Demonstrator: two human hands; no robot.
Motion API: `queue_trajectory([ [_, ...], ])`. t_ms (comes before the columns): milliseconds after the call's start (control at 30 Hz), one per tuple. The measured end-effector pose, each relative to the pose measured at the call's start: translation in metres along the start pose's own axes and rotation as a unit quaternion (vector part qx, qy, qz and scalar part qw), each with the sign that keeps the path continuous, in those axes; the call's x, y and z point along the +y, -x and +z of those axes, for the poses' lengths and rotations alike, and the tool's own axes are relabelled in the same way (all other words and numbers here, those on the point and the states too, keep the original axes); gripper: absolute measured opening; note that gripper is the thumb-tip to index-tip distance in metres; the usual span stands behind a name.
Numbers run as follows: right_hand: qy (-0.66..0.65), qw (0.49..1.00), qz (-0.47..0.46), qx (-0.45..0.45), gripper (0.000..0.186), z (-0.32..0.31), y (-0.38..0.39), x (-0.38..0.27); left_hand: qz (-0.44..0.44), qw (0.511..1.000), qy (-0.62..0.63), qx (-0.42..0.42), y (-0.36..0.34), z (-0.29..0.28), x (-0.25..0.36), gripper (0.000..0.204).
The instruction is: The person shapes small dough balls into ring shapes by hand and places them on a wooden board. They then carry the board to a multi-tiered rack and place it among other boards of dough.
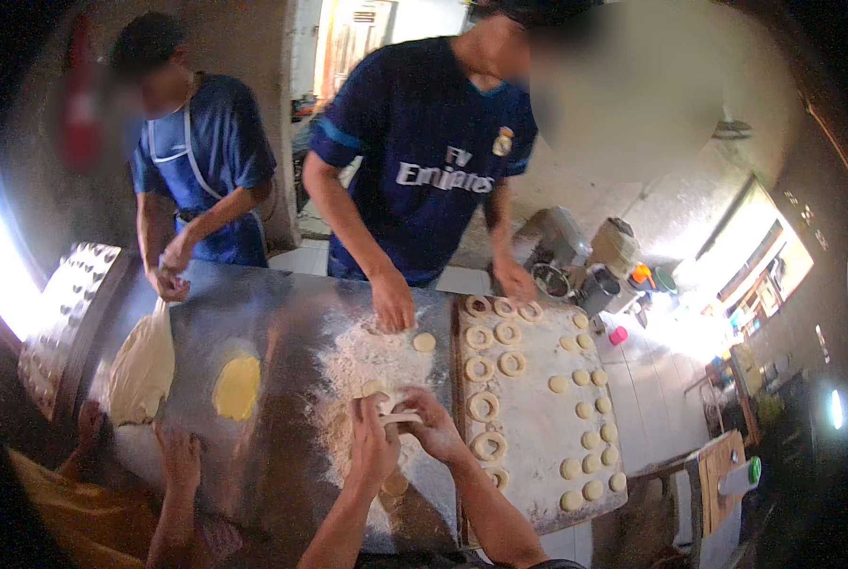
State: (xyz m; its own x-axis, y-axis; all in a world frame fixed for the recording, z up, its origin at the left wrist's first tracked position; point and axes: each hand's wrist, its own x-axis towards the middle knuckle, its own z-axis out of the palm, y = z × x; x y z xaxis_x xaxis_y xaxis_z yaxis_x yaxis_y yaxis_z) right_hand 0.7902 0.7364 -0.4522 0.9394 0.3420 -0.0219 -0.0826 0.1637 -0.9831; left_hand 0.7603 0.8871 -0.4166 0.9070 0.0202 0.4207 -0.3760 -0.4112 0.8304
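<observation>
Fingers [426,408] of left hand [375,444] and right hand [440,436] pinch, nearly closed, on a pale dough piece [403,418], lower centre of frame, which I'd judge light, soft, stretchy, best held by its edges.

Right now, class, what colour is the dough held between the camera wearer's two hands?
Pale, creamy white; the dough shows in the head view, the only one.

From the person's head, the left fisheye camera looks down and forward, fairly close above the left hand [375,446] and right hand [436,433]. Its wide field takes in the table [206,327] on both sides of them and the room beyond.
</observation>
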Motion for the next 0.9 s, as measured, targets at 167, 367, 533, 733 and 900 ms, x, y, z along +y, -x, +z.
queue_trajectory([
  [167,-0.243,0.969,-0.008,-0.033,0.047,0.003,0.020,-0.021,-0.059,0.893,0.447,0.002,0.025,0.031,-0.032,0.043],
  [367,0.306,0.951,0.004,-0.032,0.055,0.010,0.054,-0.057,-0.136,0.928,0.344,0.047,0.035,0.042,0.023,0.048],
  [533,0.162,0.979,-0.102,0.071,0.064,-0.030,0.081,-0.012,-0.060,0.994,0.083,-0.024,0.053,0.074,0.037,0.051],
  [733,-0.070,0.990,-0.080,0.097,0.075,-0.044,0.132,-0.065,-0.030,0.998,0.046,-0.034,0.081,0.112,0.056,0.034],
  [900,-0.332,0.932,-0.071,0.126,0.066,-0.081,0.175,-0.043,0.051,0.997,0.062,-0.009,0.099,0.139,0.087,0.013],
])
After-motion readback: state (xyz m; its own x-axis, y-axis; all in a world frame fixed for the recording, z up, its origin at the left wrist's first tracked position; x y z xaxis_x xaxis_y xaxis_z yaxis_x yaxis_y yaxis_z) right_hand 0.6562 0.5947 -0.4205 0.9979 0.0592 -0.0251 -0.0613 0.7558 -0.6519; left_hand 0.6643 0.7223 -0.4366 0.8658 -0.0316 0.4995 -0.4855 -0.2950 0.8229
